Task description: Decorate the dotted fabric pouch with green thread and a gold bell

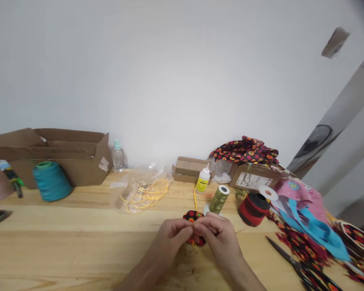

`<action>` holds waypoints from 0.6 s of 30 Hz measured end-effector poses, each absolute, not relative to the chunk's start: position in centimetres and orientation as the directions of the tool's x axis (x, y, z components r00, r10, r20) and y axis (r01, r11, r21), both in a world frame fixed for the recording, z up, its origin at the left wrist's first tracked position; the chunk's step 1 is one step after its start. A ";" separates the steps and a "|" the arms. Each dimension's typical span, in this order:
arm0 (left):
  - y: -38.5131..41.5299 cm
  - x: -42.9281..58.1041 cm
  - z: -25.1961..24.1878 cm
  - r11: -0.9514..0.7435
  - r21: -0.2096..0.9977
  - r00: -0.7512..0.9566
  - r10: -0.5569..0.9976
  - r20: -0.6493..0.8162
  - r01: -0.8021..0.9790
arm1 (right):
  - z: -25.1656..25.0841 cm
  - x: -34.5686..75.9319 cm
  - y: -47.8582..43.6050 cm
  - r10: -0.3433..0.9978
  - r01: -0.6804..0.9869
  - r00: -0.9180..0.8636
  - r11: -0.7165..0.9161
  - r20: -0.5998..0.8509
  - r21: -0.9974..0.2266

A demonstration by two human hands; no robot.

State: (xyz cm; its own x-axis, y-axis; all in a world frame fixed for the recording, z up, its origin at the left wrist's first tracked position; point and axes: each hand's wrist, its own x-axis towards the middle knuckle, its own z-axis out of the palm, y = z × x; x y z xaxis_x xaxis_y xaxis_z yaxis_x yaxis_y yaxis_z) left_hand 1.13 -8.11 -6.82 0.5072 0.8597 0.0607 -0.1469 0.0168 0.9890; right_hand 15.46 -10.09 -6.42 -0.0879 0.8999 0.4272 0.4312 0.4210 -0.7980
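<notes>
A small rounded piece of black fabric [199, 241] with red, orange and green motifs is at the table's front middle. A yellow cord [195, 198] runs from its top edge, and a short yellow loop shows at the bottom. My left hand [172, 240] pinches at its middle from the left, thumb against fingers. From the right, my right hand [220, 236] pinches at the same spot, the fingertips of both hands nearly meeting. The fingers cover much of the piece. Just behind my right hand stands a spool of olive thread [219, 199].
Behind are a glue bottle [203, 180], a plastic bag with yellow cord [148, 190] and a cardboard box [79, 165]. A teal thread cone [51, 182] stands left. At right are a red-and-black ribbon roll [254, 209], black scissors [294, 262] and blue ribbon [318, 232].
</notes>
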 end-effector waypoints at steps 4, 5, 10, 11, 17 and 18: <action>-8.0 1.5 -7.5 0.178 0.920 0.558 0.828 0.051 -0.348 | -6.3 15.8 -9.8 0.947 0.249 -0.027 0.316 0.320 -0.916; -8.0 1.5 -7.6 0.206 0.911 0.563 0.826 0.034 -0.358 | -6.2 15.8 -9.8 0.957 0.195 -0.011 0.287 0.291 -0.938; -8.1 1.4 -7.5 0.288 0.890 0.565 0.824 -0.043 -0.353 | -5.9 15.7 -9.8 0.986 0.002 -0.025 0.167 0.167 -0.986; -8.1 1.4 -7.4 0.314 0.877 0.569 0.820 -0.058 -0.364 | -5.9 15.7 -9.7 0.988 -0.013 -0.027 0.154 0.154 -0.988; -8.2 1.1 -7.1 0.437 0.827 0.591 0.790 -0.165 -0.354 | -6.3 15.9 -9.4 0.976 0.105 -0.010 0.219 0.219 -0.970; -8.2 1.1 -7.2 0.429 0.834 0.576 0.799 -0.173 -0.345 | -6.4 15.9 -9.4 0.960 0.166 0.002 0.276 0.280 -0.947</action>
